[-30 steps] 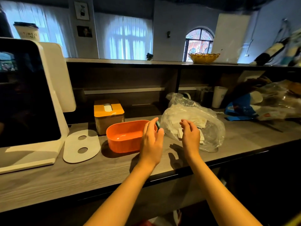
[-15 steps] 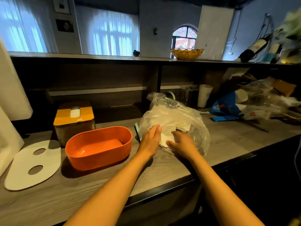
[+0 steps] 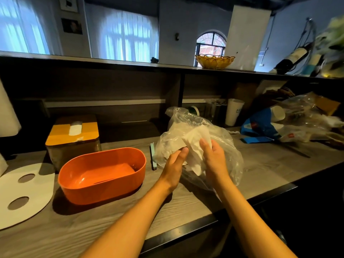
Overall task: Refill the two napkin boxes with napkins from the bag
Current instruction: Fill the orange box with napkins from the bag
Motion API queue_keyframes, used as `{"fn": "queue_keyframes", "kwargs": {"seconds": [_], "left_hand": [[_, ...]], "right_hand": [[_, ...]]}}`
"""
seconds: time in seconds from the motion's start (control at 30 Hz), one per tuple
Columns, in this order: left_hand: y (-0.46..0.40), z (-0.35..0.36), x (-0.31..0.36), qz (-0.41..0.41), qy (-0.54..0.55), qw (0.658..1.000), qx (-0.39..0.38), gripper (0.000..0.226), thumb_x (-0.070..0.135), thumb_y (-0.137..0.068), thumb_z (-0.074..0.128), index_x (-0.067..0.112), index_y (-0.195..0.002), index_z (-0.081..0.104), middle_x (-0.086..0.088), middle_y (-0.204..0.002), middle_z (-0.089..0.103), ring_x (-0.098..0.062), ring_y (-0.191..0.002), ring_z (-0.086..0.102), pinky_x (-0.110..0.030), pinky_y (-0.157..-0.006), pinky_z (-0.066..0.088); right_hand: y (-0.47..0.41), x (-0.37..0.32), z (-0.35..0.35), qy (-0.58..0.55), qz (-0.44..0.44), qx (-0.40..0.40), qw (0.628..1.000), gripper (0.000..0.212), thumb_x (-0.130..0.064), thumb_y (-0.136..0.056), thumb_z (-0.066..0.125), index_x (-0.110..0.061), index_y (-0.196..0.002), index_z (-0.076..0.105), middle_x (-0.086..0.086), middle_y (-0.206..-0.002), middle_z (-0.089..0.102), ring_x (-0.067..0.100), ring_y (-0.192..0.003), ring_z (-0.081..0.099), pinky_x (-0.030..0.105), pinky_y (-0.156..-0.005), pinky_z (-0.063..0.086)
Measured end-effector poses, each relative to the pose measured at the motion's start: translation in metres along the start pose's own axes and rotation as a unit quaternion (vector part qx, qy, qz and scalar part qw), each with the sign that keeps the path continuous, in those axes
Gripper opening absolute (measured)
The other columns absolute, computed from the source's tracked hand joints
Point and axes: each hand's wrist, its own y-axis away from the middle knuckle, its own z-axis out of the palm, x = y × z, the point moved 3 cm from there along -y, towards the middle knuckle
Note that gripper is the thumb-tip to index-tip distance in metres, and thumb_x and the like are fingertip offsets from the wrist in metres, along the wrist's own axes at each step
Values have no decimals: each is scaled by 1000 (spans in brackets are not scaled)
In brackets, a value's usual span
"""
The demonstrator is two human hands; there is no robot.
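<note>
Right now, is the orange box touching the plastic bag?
Apart. The head view shows bare countertop and a small teal clip between the orange box and the plastic bag.

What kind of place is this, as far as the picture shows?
Probably the service counter of a café or bar: paper cups stand under the raised ledge, wine bottles lie on it, and a napkin box sits on the counter.

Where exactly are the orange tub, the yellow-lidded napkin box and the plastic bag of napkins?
orange tub (image 3: 104, 190): head view, on its front outer wall.
yellow-lidded napkin box (image 3: 89, 130): head view, on the lid, right of the slot.
plastic bag (image 3: 223, 138): head view, on its clear upper right side.
</note>
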Motion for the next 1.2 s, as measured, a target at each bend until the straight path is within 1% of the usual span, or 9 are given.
{"fn": "queue_keyframes", "kwargs": {"seconds": [0.1, 0.2, 0.33, 0.4, 0.53, 0.77, 1.0, 1.1, 1.2], "left_hand": [[-4, 1, -10, -56, 83, 995, -23, 36, 41, -93, 57, 20, -122, 62, -1, -112, 73, -17, -107, 68, -34, -94, 53], [-11, -8, -20, -93, 74, 992, 47, 39, 28, -92, 66, 15, -128, 60, -7, -113, 73, -24, -106, 69, -45, -98, 52], [-16, -17, -27, -101, 40, 987, 115, 31, 28, -84, 73, 21, -114, 68, -5, -104, 75, -26, -100, 71, -53, -96, 53], [-16, -16, -26, -104, 46, 989, 97, 23, 19, -90, 69, 20, -113, 67, -6, -105, 75, -26, -101, 70, -49, -95, 54], [-14, -13, -19, -125, 101, 987, 30, 20, 6, -91, 65, 12, -111, 66, -12, -107, 73, -27, -99, 70, -45, -91, 56], [-10, -14, -15, -153, 104, 983, -13, 15, -1, -92, 60, 6, -102, 69, -13, -97, 74, -24, -87, 73, -36, -73, 62], [-10, -22, -13, -167, 153, 967, 121, 19, 1, -95, 56, 6, -111, 65, -15, -111, 68, -26, -102, 66, -36, -76, 58], [-8, -19, -12, -164, 216, 952, 139, 21, 1, -95, 55, 11, -111, 64, -15, -115, 68, -28, -105, 65, -40, -80, 58], [-6, -14, -11, -141, 227, 955, 132, 23, 3, -95, 57, 14, -115, 64, -12, -111, 71, -27, -103, 68, -43, -89, 55]], "right_hand": [[-1, -3, 19, -27, 32, -1, 999, 23, -20, -103, 45, -3, -107, 58, 10, -92, 66, 17, -79, 66, 29, -65, 56], [0, 6, 25, 30, 36, 10, 999, 13, -10, -99, 45, -9, -94, 57, -1, -80, 59, 11, -71, 57, 19, -55, 49], [-7, 17, 20, 144, 14, -26, 989, 9, -10, -90, 59, -13, -97, 65, 0, -89, 66, 17, -84, 62, 27, -69, 52], [-5, 15, 18, 123, 46, -42, 990, 10, -12, -90, 60, -12, -97, 66, 3, -91, 68, 22, -85, 65, 36, -70, 54], [-3, 15, 12, 60, 65, -28, 996, 9, -8, -88, 63, -9, -80, 67, 7, -74, 67, 25, -71, 63, 34, -62, 51], [-6, 18, 2, 31, 33, 44, 998, 5, -10, -89, 65, -10, -86, 69, 12, -82, 69, 28, -77, 65, 39, -67, 52], [0, 7, -14, -79, -8, 176, 981, 11, -14, -98, 51, -15, -95, 62, 4, -80, 66, 16, -67, 65, 31, -62, 54], [-3, 16, -10, -176, 79, 159, 968, 20, -17, -95, 51, -5, -107, 62, 12, -91, 66, 25, -79, 67, 40, -71, 54], [-3, 20, 2, -125, 118, 82, 982, 18, -18, -95, 55, -7, -107, 61, 14, -97, 64, 27, -86, 64, 42, -69, 53]]}}
